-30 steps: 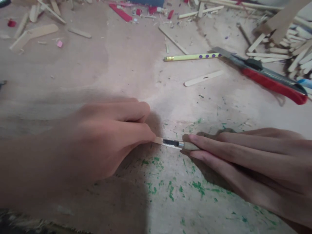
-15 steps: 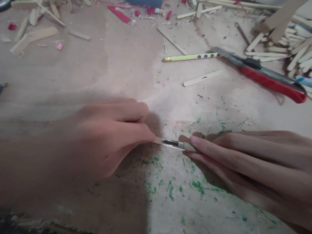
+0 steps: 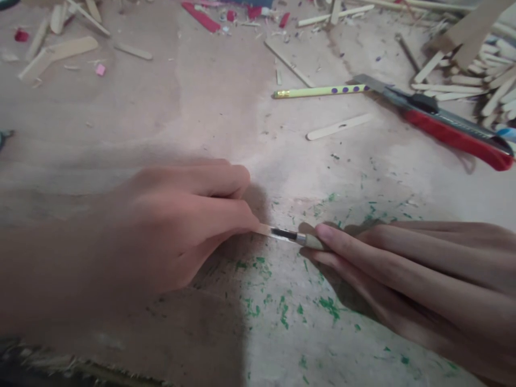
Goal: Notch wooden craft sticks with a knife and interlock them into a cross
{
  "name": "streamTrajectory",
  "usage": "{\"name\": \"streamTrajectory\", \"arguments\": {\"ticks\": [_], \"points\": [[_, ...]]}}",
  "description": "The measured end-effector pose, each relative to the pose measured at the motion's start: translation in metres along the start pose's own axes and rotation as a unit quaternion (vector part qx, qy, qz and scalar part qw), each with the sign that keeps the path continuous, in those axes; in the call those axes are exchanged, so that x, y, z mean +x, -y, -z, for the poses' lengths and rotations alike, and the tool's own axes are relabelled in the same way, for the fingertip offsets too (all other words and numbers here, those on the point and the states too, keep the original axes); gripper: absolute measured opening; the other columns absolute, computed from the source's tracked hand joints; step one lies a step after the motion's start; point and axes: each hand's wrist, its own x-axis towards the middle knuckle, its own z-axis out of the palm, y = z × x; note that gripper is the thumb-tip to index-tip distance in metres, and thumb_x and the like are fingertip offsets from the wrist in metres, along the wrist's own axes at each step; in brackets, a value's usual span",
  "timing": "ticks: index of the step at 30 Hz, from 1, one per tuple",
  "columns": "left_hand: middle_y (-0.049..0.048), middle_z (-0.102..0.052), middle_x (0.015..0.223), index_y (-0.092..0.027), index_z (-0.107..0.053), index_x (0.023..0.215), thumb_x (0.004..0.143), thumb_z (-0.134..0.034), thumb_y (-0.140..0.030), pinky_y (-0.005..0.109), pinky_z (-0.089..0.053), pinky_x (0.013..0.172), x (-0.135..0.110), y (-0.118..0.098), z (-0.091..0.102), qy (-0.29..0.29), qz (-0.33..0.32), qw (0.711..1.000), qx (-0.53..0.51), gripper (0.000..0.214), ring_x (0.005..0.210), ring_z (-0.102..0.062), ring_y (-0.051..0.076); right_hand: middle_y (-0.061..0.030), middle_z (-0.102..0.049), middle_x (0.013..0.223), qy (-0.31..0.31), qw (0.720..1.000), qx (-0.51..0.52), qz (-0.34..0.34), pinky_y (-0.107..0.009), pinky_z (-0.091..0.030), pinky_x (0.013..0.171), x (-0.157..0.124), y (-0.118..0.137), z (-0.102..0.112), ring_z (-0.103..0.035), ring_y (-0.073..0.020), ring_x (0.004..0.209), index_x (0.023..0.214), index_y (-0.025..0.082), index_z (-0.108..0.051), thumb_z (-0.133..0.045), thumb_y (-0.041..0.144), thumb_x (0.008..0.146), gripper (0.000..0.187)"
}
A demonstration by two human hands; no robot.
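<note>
My left hand (image 3: 193,220) is closed, fingers folded and pinching a thin wooden stick (image 3: 264,229) against the tabletop. Only a short end of that stick shows past the fingertips. From the right, my right hand (image 3: 387,269) grips the pale handle of a small carving tool (image 3: 300,238) between thumb and forefinger. Its dark narrow blade (image 3: 284,233) points left and lies along the stick's end, close to my left fingertips. Whether the edge bites into the wood cannot be made out. Most of the handle is hidden by my right hand.
Beyond my hands lie a red utility knife (image 3: 455,129) with its blade out, a yellow-green pencil (image 3: 314,92) and a loose craft stick (image 3: 338,127). Many sticks pile up at the right (image 3: 495,80). Green flecks (image 3: 328,307) dot the wooden tabletop (image 3: 217,113).
The view has shifted slightly, so the things at the back sit a little higher and further right. Both hands keep their grips; the blade's dark face shows a bit more clearly.
</note>
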Motion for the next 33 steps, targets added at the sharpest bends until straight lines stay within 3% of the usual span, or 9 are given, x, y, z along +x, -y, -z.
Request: {"name": "streamTrajectory", "arguments": {"ticks": [6, 11, 15, 23, 33], "points": [[-0.0051, -0.059, 0.084, -0.025, -0.085, 0.107, 0.120, -0.054, -0.015, 0.022, -0.050, 0.076, 0.001, -0.002, 0.000, -0.002, 0.005, 1.000, 0.013, 0.034, 0.084, -0.066, 0.009, 0.0053, -0.084, 0.083, -0.009, 0.999, 0.042, 0.009, -0.036, -0.058, 0.055, 0.012, 0.003, 0.001, -0.075, -0.0136, 0.058, 0.137, 0.029, -0.073, -0.068, 0.029, 0.119, 0.019], [-0.0046, -0.060, 0.084, -0.024, -0.084, 0.104, 0.119, -0.056, -0.015, 0.024, -0.048, 0.074, 0.005, -0.007, 0.001, -0.003, 0.002, 1.000, 0.024, 0.033, 0.082, -0.065, 0.010, 0.0032, -0.086, 0.087, 0.004, 0.996, 0.086, -0.012, -0.034, -0.056, 0.052, 0.017, 0.005, -0.001, -0.079, -0.0141, 0.064, 0.132, 0.029, -0.074, -0.060, 0.027, 0.122, 0.017], [-0.0038, -0.062, 0.084, -0.025, -0.084, 0.101, 0.120, -0.053, -0.014, 0.025, -0.050, 0.076, 0.005, -0.008, 0.002, 0.004, 0.024, 1.000, 0.018, 0.038, 0.081, -0.065, 0.012, 0.0048, -0.085, 0.087, 0.001, 0.998, 0.061, -0.006, -0.037, -0.054, 0.051, 0.013, 0.005, -0.002, -0.077, -0.0147, 0.061, 0.134, 0.031, -0.071, -0.061, 0.027, 0.121, 0.017], [-0.0055, -0.058, 0.086, -0.022, -0.082, 0.108, 0.120, -0.057, -0.013, 0.021, -0.052, 0.081, 0.003, -0.005, 0.002, -0.001, 0.003, 1.000, 0.012, 0.029, 0.089, -0.066, 0.008, 0.0002, -0.088, 0.093, -0.026, 0.999, 0.038, 0.012, -0.040, -0.055, 0.054, 0.009, -0.003, 0.000, -0.079, -0.0179, 0.067, 0.139, 0.030, -0.072, -0.056, 0.037, 0.123, 0.023], [-0.0056, -0.057, 0.085, -0.025, -0.081, 0.108, 0.121, -0.055, -0.013, 0.023, -0.056, 0.084, 0.002, -0.003, 0.001, 0.001, 0.011, 1.000, 0.003, 0.032, 0.092, -0.070, 0.009, 0.0047, -0.083, 0.086, -0.023, 1.000, 0.001, 0.005, -0.042, -0.055, 0.054, 0.010, 0.001, 0.004, -0.075, -0.0182, 0.060, 0.138, 0.034, -0.071, -0.060, 0.036, 0.121, 0.021]]}}
